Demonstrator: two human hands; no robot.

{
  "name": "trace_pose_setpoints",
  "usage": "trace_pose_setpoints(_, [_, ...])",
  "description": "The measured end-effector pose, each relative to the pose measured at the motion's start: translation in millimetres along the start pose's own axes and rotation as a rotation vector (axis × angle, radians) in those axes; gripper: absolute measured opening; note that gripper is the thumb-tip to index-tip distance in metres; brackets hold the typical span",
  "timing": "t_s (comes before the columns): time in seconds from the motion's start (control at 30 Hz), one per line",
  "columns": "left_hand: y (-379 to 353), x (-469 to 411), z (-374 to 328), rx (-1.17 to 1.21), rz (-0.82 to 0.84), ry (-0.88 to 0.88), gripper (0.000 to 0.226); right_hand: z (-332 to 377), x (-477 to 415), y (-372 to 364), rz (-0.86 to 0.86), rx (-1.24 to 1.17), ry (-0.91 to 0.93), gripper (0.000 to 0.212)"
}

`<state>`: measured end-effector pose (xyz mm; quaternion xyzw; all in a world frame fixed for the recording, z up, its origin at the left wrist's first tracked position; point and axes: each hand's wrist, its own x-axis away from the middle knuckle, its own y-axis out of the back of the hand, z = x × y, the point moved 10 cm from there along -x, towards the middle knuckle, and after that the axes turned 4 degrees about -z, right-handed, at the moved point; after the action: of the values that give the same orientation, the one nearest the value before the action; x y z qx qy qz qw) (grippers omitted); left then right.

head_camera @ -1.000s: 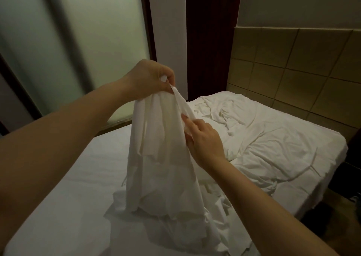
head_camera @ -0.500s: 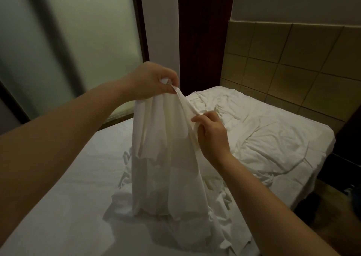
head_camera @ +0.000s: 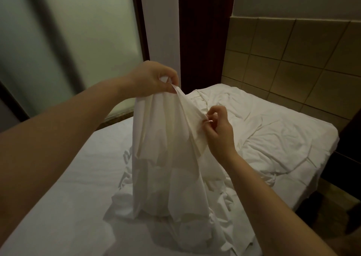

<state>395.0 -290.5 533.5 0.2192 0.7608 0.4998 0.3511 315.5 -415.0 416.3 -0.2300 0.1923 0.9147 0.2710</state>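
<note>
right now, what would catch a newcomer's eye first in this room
First, the white sheet held up in the middle of the view: the left hand grips its top corner high, and the right hand pinches an edge lower on the right, while the rest drapes to the bed. Behind it, a rumpled white duvet lies by the tan tiled headboard.

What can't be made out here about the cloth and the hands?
Head view, cloth: its kind and size; the lower part is bunched on the bed.
Head view, left hand: how much cloth it grips, hidden inside its curled fingers.
Head view, frosted glass: whatever lies behind is blurred.
</note>
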Motion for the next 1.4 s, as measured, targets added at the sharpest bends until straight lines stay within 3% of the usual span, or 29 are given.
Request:
trace_pose_setpoints(0.1, [-7, 0, 10, 0.065, 0.067, 0.064, 0.008, 1, 2, 5, 0.024, -0.175, -0.024, 0.022])
trace_pose_setpoints(0.23, [-22, 7, 15, 0.197, 0.194, 0.139, 0.016, 14, 2, 12, 0.023, 0.05, 0.168, 0.035])
trace_pose_setpoints(0.33, [-25, 9, 18, 0.249, 0.212, 0.174, 0.008, 16, 0, 20, -0.026, 0.068, 0.206, 0.04])
trace_pose_setpoints(0.47, [-21, 9, 19, 0.159, 0.203, 0.173, 0.003, 5, 4, 21, 0.037, 0.121, 0.172, 0.026])
trace_pose_setpoints(0.67, [-13, 6, 0, -0.015, 0.121, 0.05, 0.008, 16, 22, 12, -0.003, 0.458, 0.503, 0.024])
trace_pose_setpoints(0.77, [-17, 4, -8, -0.077, 0.128, 0.001, 0.011, 2, 25, -12, 0.098, 0.465, 0.388, 0.024])
trace_pose_setpoints(0.93, [-17, 4, -9, -0.049, 0.124, -0.025, 0.01, -24, 28, -38, 0.291, 0.174, 0.051, 0.025])
trace_pose_setpoints(1.13, [-18, 6, -4, -0.02, 0.127, -0.021, 0.012, -25, 26, -43, 0.24, 0.238, 0.042, 0.025])
trace_pose_setpoints(1.27, [-17, 6, -1, -0.009, 0.112, -0.024, 0.01, -23, 30, -52, 0.269, 0.203, 0.026, 0.036])
trace_pose_setpoints(1.4, [-16, 5, 1, 0.009, 0.089, -0.031, 0.009, -18, 28, -45, 0.149, 0.314, 0.131, 0.02])
